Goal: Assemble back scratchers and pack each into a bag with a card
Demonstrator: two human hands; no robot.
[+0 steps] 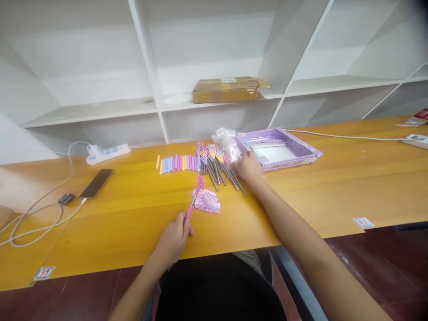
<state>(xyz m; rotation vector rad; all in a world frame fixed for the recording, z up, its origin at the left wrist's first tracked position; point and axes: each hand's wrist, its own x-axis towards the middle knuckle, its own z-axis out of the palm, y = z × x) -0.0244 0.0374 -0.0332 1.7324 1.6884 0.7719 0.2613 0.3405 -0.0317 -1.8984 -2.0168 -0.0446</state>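
Note:
My left hand (174, 238) is closed around the pink handle of a small back scratcher (190, 211), its hand-shaped head pointing away from me. That head lies over a loose stack of pink and purple printed cards (209, 203). My right hand (249, 167) reaches to the near edge of a heap of clear plastic bags (229, 145), its fingers curled and partly hidden. Between the hands lies a pile of metal-stemmed back scratchers (217, 169) with yellow, purple and pink heads. Left of the pile, a row of coloured handle sleeves (177, 163) is lined up.
A purple open box (302, 158) stands right of my right hand, with a few purple pieces inside. Farther left are a phone (96, 183), a black mouse-like object (66, 199), white cables and a power strip (109, 153). A taped carton (225, 90) sits on the shelf behind.

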